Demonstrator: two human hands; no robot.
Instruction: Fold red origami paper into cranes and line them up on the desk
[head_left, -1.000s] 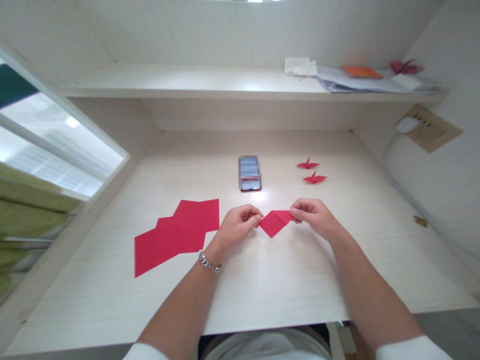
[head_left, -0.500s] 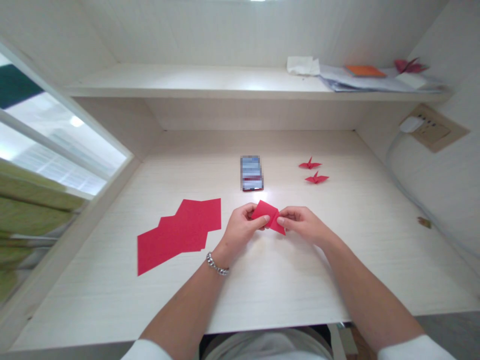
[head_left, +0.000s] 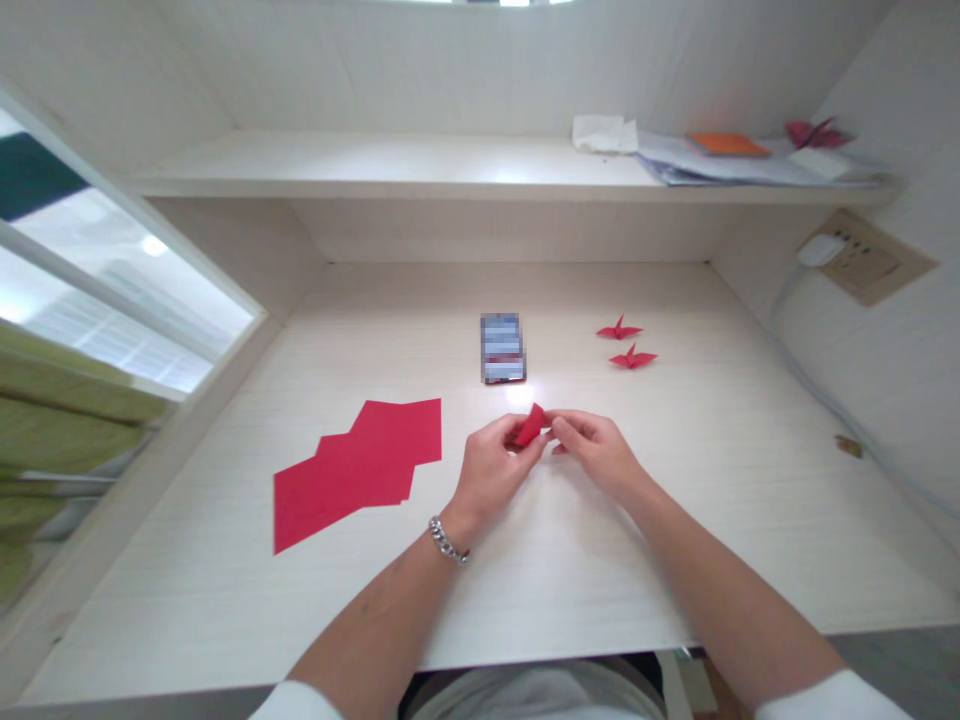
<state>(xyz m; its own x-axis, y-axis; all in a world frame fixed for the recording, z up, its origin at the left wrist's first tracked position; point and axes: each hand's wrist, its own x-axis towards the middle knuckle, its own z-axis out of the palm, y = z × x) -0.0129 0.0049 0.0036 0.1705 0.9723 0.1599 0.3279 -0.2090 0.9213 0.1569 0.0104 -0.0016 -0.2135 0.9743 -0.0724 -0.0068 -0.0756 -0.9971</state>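
Left hand [head_left: 499, 458] pinches folded red paper [head_left: 531, 426] | right hand [head_left: 596, 447] curled alongside, hold unclear

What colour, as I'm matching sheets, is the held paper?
The held paper is red; see the head view.

The pale wood-grain desk surface [head_left: 750, 450] extends back to a lower rear panel [head_left: 510, 230]. A horizontal shelf [head_left: 375, 155] spans the unit above it, backed by an upper rear panel [head_left: 420, 80]. The right side wall [head_left: 892, 120] carries a beige socket plate [head_left: 889, 272], fitted with a white plug [head_left: 820, 250] and cable [head_left: 806, 380]. At left, a pale frame [head_left: 176, 225] borders a brightly lit area and a yellow-green curtain [head_left: 60, 400]. Light reflects off the desk centre.
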